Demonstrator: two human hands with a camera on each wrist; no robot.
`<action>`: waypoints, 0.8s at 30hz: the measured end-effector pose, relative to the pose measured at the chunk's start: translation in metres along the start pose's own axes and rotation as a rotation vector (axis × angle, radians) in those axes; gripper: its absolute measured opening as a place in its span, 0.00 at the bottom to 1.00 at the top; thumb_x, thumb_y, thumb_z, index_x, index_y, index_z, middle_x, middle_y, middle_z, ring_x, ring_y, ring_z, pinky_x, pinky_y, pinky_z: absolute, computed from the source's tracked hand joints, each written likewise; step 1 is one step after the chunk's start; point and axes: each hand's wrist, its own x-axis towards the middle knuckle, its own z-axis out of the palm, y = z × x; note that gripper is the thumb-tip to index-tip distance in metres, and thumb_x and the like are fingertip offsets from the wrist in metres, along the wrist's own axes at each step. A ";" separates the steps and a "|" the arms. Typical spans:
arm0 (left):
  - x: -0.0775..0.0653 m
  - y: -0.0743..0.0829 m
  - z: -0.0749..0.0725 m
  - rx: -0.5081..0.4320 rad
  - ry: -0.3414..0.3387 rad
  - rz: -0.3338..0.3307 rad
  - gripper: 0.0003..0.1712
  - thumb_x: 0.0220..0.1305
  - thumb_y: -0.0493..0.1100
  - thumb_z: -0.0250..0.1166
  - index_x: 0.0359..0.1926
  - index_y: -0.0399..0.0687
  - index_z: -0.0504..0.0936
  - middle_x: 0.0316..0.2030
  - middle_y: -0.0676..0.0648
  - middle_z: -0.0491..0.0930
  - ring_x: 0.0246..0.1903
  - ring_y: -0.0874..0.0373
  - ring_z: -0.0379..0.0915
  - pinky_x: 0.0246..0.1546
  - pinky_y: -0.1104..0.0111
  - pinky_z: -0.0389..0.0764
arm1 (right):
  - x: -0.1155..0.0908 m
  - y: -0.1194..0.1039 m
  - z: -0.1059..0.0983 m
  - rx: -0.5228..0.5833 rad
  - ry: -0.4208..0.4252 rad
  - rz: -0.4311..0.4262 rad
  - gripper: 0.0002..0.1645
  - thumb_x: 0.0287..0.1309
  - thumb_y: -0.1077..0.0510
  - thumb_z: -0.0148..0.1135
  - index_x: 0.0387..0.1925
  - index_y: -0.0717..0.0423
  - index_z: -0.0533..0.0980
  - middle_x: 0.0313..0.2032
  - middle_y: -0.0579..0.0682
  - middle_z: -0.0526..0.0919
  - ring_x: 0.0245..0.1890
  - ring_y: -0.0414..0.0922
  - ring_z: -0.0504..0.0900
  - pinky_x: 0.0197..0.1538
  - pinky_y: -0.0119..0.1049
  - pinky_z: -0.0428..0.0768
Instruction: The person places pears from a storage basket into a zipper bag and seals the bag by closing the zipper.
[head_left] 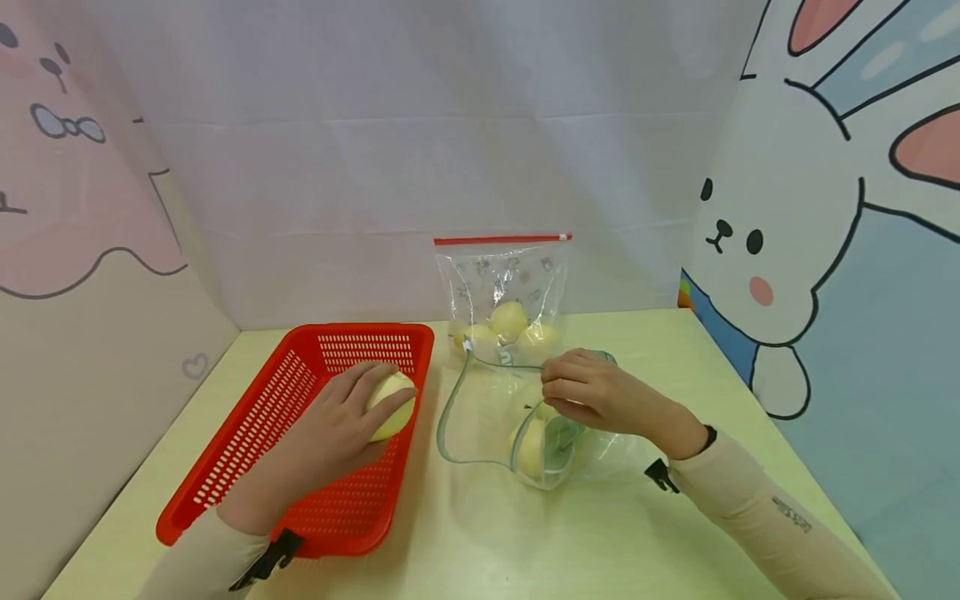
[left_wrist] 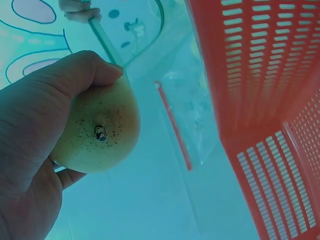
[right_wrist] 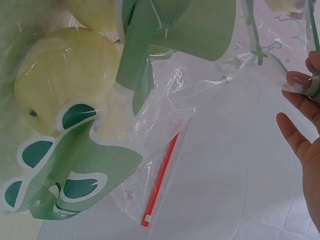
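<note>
My left hand grips a pale yellow pear over the right side of the red basket. The left wrist view shows the dark speckled end of that pear, with the thumb across its top. At the right, my right hand pinches the green edge of a clear zip bag, whose mouth gapes toward the left. Inside that bag lie pears, partly hidden by the hand and the green print. In the right wrist view the fingers hold the green strip.
Behind the green-edged bag stands another clear bag with a red zip, several pears inside it. A red plastic basket occupies the table's left side. A white curtain and cartoon-printed side panels enclose the pale table.
</note>
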 end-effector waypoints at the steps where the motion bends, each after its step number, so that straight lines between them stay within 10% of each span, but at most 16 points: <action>1: 0.003 0.001 0.001 -0.003 -0.004 0.004 0.46 0.36 0.44 0.85 0.60 0.47 0.74 0.58 0.34 0.68 0.58 0.36 0.65 0.51 0.47 0.77 | 0.000 0.000 0.000 0.000 0.000 0.000 0.14 0.75 0.57 0.50 0.39 0.60 0.79 0.40 0.51 0.80 0.42 0.48 0.79 0.47 0.41 0.78; 24: 0.059 0.026 0.030 0.047 -0.060 0.203 0.41 0.48 0.50 0.79 0.62 0.52 0.72 0.61 0.38 0.70 0.61 0.42 0.65 0.59 0.55 0.73 | 0.002 -0.003 0.001 -0.017 -0.001 0.000 0.16 0.76 0.55 0.48 0.39 0.59 0.79 0.40 0.50 0.80 0.42 0.48 0.80 0.49 0.42 0.78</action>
